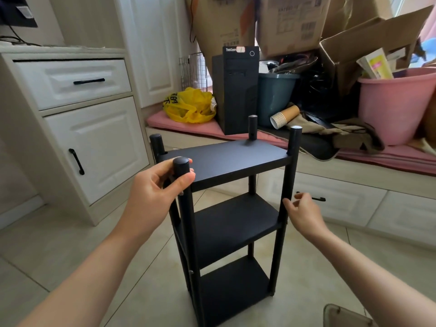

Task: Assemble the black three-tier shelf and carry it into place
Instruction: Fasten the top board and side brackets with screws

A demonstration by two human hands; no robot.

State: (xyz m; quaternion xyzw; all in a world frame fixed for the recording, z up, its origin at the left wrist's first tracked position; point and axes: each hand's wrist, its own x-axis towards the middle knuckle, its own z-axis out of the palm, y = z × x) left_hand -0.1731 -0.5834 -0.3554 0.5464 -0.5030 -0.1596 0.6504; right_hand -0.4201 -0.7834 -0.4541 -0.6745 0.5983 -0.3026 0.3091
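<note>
Tiled floor (70, 244), white cabinet (94, 147) with black handles on the left, clutter along the back. Shelf (226, 161) stands upright on the floor, centre frame. All three tiers sit on four posts, and the post tops stick up above the top tier.

Left hand (155, 187) grips the near-left post (190, 232) just under its cap, thumb and fingers wrapped round it. Right hand (304, 213) sits beside the near-right post (291, 173), level between the top and middle tiers. Its fingers are loosely curled and hold nothing. Thumb tip is at the post; can't tell if it actually touches.

Behind the shelf:
- Pink mat (200, 128) on a low platform, with a black PC tower (236, 90) upright on it.
- Yellow bag (188, 105) left of the tower, grey bin (274, 97) right of it.
- Stack of paper cups (284, 115) lying on its side in front of the bin.
- Pink bucket (398, 107) far right, papers in it.
- Cardboard boxes (292, 20) piled above the tower and bin, one with its flaps open.
- Wire rack (193, 69) behind the bag, against the white door.

Bottom right corner shows the edge of some container; can't make it out.
</note>
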